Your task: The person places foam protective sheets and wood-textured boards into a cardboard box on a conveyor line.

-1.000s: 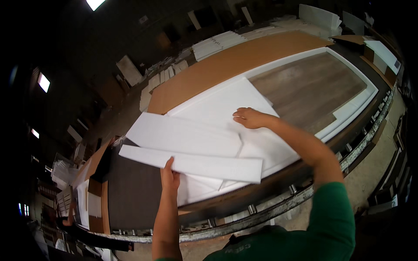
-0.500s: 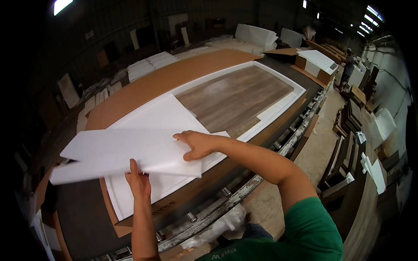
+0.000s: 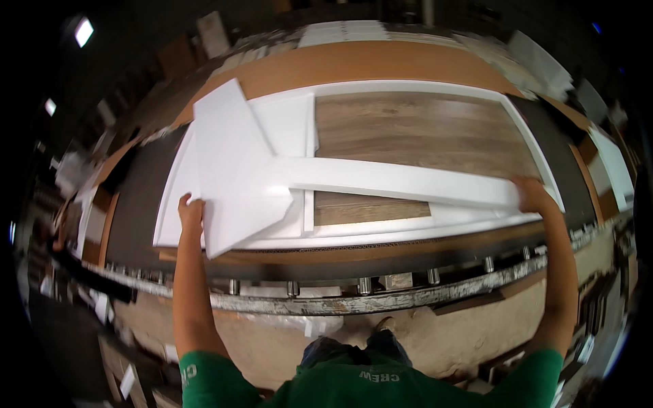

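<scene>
A white foam packing sheet (image 3: 235,177), wide at one end with a long narrow strip (image 3: 401,182), stretches between my hands above an open carton. My left hand (image 3: 192,212) closes on the left edge of its wide end; some fingers are hidden behind it. My right hand (image 3: 534,196), slightly blurred, grips the strip's far right end. Below lies a wood-grain panel (image 3: 415,129) framed by white foam edging (image 3: 537,146). Another white foam sheet (image 3: 289,126) covers the panel's left part, partly hidden by the held one.
The carton's brown cardboard flap (image 3: 354,60) spreads out along the far side. A roller conveyor rail (image 3: 326,303) runs along the near side. White sheets (image 3: 343,31) are stacked beyond the flap. Another carton (image 3: 605,166) stands at the right. At the far left, another person's arm (image 3: 62,228) shows.
My right hand has moved far right and now holds the strip's end. The foam sheet has been spread out and turned across the carton. The view has swung round to face the carton squarely.
</scene>
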Available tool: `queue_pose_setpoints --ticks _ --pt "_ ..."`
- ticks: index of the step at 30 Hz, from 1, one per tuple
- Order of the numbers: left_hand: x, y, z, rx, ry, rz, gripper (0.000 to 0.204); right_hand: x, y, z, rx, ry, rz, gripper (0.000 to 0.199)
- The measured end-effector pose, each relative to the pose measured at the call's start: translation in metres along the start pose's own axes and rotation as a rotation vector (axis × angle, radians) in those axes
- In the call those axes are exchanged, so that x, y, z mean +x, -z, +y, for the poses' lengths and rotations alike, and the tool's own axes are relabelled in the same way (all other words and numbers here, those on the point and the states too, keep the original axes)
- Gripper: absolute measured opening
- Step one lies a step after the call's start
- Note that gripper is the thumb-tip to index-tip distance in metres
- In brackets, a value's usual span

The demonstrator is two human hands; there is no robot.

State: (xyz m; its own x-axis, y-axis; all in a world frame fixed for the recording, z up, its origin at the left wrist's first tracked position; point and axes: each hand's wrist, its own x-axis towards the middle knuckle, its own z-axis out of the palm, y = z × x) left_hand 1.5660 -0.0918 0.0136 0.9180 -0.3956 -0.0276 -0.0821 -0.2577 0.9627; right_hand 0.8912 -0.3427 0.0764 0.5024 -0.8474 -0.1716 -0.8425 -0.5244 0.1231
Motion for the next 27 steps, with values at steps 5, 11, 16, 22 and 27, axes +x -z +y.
queue_pose_setpoints --ticks 5,11,16,22,27 --pt "-0.055 -0.034 0.053 1.045 -0.681 0.364 0.038 -0.038 -0.027 0.058 -0.090 -0.111 0.082 0.061" --pt "-0.159 -0.138 0.058 0.641 -1.277 -0.897 0.032 -0.032 -0.023 0.039 -0.161 -0.118 0.036 0.063" --pt "-0.186 -0.171 0.054 1.056 -1.034 -1.216 0.025 -0.017 -0.062 0.076 -0.069 0.008 0.084 0.031" --pt "-0.194 -0.165 0.054 0.899 -1.019 -1.107 0.039 0.007 -0.057 0.036 0.168 0.123 -0.024 0.042" --pt "-0.193 -0.158 0.052 0.936 -0.912 -1.094 0.038 0.010 -0.049 0.080 0.192 -0.270 -0.354 0.059"
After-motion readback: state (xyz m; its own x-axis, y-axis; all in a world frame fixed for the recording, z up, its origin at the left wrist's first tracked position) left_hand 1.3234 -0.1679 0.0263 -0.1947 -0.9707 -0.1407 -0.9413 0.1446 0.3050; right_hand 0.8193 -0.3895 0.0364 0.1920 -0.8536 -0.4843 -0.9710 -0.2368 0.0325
